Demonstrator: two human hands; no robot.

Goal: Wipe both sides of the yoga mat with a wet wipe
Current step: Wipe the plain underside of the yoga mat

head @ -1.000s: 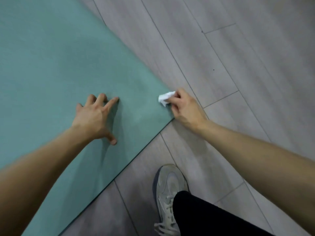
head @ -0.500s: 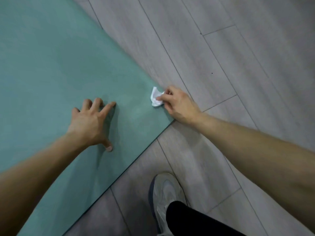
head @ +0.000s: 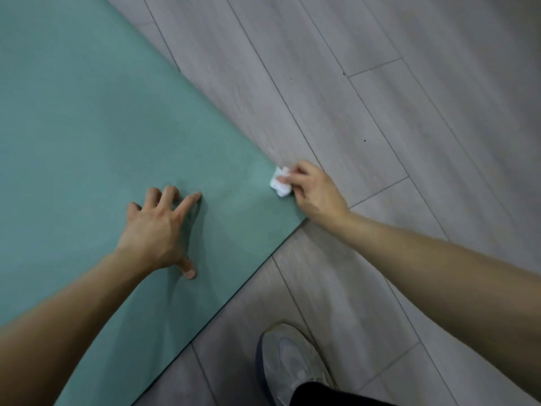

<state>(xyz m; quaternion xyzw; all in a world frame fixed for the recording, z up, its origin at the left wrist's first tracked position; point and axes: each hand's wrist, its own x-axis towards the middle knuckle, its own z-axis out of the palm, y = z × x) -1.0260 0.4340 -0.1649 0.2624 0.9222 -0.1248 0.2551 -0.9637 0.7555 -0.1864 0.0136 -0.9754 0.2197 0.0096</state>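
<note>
I am pinching the crumpled wet wipe (head: pixel 280 185) in my right hand (head: pixel 314 191) at the near corner of the teal yoga mat (head: pixel 87 136) lying flat on the floor, my left hand (head: pixel 158 230) spread bracing it, so the underside probably remains unwiped.

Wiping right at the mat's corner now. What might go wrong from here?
1. The wipe sits at the mat's edge; a stroke may slip onto the floor and pick up dirt.
2. The right hand holds the wipe bunched small, so strips may be missed.
3. The left hand presses away from the corner, which may curl.
</note>
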